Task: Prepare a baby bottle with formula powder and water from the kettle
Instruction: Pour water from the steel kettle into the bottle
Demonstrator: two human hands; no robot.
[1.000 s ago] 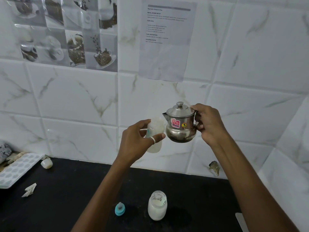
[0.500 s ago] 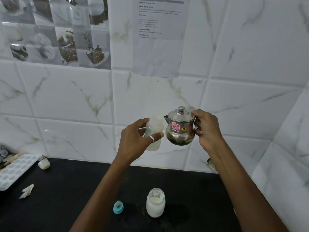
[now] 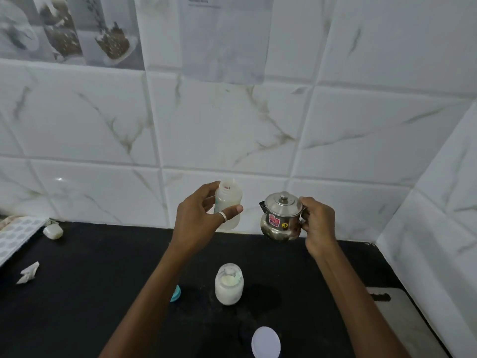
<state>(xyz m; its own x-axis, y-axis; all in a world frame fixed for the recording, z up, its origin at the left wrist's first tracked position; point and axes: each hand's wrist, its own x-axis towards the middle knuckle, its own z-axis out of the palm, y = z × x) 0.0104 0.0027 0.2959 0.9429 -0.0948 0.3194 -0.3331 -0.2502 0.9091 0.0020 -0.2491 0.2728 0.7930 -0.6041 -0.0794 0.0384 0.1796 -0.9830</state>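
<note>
The left hand (image 3: 204, 218) grips the uncapped baby bottle (image 3: 228, 200), the right hand (image 3: 318, 223) at three o'clock holds the upright kettle (image 3: 281, 218); fill unclear, capping remains.

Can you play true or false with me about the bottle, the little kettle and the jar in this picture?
1. The left hand holds the bottle. True.
2. The kettle stands on the counter. False: the right hand holds it up in the air by its handle.
3. The kettle has its lid on. True.
4. The jar of white powder is tipped over. False: it stands upright on the counter, open.
5. The bottle has a cap on. False: its top is open.
</note>
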